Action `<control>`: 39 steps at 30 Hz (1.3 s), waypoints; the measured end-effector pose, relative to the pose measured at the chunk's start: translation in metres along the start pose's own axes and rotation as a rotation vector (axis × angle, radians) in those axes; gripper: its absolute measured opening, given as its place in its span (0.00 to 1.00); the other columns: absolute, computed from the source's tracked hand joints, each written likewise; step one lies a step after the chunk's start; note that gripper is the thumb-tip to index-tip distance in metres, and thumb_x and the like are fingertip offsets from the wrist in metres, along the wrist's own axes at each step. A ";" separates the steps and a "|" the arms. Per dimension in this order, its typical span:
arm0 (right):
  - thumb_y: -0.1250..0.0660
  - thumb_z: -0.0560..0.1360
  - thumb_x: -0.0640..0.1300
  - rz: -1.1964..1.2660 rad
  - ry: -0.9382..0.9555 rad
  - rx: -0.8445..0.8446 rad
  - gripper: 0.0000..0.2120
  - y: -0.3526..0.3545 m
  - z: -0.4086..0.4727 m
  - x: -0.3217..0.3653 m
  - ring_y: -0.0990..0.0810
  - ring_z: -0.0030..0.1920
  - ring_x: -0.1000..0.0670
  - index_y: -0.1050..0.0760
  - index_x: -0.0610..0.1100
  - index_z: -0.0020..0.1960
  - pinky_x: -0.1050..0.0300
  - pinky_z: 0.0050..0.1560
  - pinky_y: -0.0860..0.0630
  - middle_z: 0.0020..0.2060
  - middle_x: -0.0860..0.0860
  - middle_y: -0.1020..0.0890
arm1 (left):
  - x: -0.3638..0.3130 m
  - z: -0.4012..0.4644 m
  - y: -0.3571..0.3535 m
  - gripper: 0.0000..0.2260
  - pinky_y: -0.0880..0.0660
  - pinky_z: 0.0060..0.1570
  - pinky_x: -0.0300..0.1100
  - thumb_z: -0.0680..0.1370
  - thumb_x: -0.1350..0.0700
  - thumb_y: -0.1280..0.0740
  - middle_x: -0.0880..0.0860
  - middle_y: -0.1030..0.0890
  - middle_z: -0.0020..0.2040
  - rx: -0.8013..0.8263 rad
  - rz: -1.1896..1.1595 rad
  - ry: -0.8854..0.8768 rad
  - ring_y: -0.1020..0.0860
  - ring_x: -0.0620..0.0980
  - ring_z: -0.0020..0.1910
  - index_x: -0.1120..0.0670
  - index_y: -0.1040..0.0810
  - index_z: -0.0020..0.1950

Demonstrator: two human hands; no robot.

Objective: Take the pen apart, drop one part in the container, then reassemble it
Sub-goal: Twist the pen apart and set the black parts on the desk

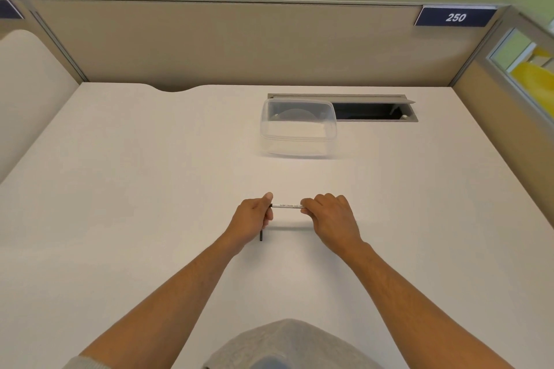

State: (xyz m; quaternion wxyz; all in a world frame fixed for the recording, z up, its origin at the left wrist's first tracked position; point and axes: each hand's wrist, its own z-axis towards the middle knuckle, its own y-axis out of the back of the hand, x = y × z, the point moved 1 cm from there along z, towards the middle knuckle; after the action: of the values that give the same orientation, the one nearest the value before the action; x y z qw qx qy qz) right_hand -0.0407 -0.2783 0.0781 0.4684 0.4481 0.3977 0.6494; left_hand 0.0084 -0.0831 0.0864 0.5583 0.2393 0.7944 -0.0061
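A: Holding: left hand point(254, 219) pinches the white pen point(287, 206) at its dark end, a black part point(261, 234) hanging beneath; right hand point(329, 214) closed on the other end, above the desk point(120, 189).

B: Risk: the loose part slipping, missing the clear plastic container point(298, 129) well beyond.

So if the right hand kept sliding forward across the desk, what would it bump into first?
Probably the clear container, which sits ahead of the right hand and slightly to its left. The white desk between them looks bare, though depth is hard to judge.
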 end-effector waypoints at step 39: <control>0.39 0.76 0.47 0.076 -0.081 0.002 0.08 0.012 0.003 -0.001 0.28 0.32 0.46 0.22 0.49 0.47 0.54 0.36 0.40 0.30 0.52 0.24 | -0.006 0.001 -0.004 0.23 0.35 0.32 0.40 0.80 0.42 0.41 0.51 0.32 0.26 -0.034 -0.065 -0.048 0.33 0.51 0.29 0.56 0.32 0.31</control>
State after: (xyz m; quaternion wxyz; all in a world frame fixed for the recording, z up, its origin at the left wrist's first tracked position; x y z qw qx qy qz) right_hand -0.0410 -0.2815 0.0897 0.4587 0.4892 0.3619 0.6476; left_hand 0.0095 -0.0897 0.0904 0.5807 0.2036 0.7881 -0.0165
